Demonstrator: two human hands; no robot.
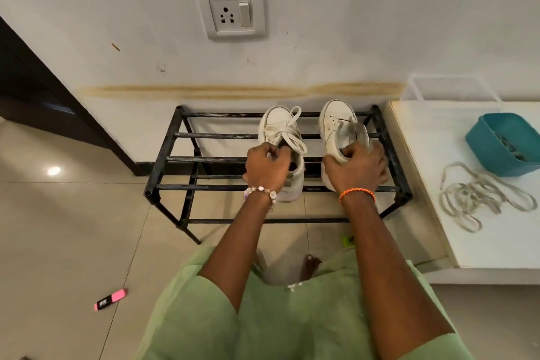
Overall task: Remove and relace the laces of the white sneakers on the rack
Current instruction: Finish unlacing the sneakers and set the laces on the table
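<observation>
Two white canvas sneakers (336, 131) sit on a black metal rack (163, 168) — left grip (267, 168) pinches the laced one's collar, right grip (356, 168) grasps the unlaced one's.

left hand (267, 168) curled, right hand (355, 168) curled

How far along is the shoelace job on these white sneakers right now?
Done: the right sneaker shows no lace, and a loose lace lies on the white surface. In hand: the left hand grips the left sneaker, still laced, while the right hand holds the right one. Left: unlacing the left sneaker, then relacing both on the rack.
</observation>
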